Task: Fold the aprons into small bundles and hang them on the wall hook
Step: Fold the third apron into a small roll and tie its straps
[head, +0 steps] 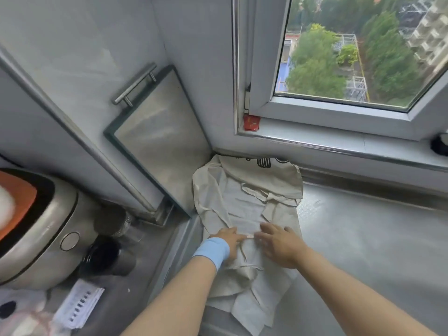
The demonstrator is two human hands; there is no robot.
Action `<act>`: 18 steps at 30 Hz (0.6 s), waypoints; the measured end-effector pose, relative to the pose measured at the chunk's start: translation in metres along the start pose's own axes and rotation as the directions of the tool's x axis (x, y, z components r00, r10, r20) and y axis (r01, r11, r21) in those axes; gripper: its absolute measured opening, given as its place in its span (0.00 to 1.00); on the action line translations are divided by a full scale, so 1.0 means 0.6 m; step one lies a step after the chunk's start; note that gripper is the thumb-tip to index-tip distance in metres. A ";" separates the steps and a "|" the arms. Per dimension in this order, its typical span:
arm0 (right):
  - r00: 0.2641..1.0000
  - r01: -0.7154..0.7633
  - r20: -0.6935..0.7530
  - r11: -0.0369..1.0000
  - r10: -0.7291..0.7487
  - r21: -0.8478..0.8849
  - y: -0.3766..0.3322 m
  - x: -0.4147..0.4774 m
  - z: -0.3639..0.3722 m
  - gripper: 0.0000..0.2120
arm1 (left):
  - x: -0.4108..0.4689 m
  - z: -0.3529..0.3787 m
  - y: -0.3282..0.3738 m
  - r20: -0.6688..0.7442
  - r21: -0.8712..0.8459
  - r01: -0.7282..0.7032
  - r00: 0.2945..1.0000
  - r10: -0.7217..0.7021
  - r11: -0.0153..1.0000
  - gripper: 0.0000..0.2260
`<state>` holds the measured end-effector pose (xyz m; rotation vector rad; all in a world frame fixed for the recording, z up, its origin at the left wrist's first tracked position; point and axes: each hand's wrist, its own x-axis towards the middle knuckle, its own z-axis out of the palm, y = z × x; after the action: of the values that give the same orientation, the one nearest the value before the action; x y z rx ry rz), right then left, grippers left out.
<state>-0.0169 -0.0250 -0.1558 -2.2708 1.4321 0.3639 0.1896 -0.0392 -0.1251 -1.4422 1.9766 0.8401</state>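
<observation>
A cream apron [244, 204] lies spread and creased on the steel counter [368, 238] in the corner under the window, its black print at the far end and its ties loose across it. My left hand [230, 240], with a light blue wristband, lies flat on the cloth. My right hand [278, 241] rests flat beside it, fingertips nearly meeting the left's over a thin tie. Neither hand grips the cloth. No wall hook is in view.
A steel cabinet door with a bar handle [134, 84] stands left of the apron. Lower left hold a rice cooker [36, 226], dark cups [104, 255] and paper [77, 304]. A red packet [251, 122] sits on the window sill; the window frame [327, 110] rises behind.
</observation>
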 end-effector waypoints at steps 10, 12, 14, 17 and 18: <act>0.980 -0.197 -0.010 0.968 0.201 0.152 0.010 -0.023 0.023 0.32 | 0.049 0.014 0.034 -0.201 0.027 -0.123 0.971 0.126 0.992 0.13; 0.977 -0.206 -0.020 0.969 0.211 0.138 0.008 -0.036 0.039 0.38 | 0.048 0.013 0.032 -0.189 0.009 -0.125 0.974 0.124 0.992 0.10; 0.975 -0.218 -0.008 0.965 0.222 0.143 0.011 -0.045 0.048 0.39 | 0.036 0.005 0.025 -0.206 -0.062 -0.135 0.971 0.120 0.989 0.09; 0.968 -0.251 0.024 0.950 0.251 0.184 0.023 -0.054 0.046 0.39 | 0.007 -0.010 0.013 -0.218 -0.057 -0.114 0.971 0.099 0.992 0.10; 0.964 -0.264 0.041 0.952 0.261 0.154 0.029 -0.058 0.042 0.40 | -0.005 -0.014 0.009 -0.209 -0.027 -0.101 0.974 0.093 0.995 0.11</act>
<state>-0.0476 0.0083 -0.1664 -1.9504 1.6947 0.3383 0.1847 -0.0425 -0.1167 -1.5181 2.2126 0.7994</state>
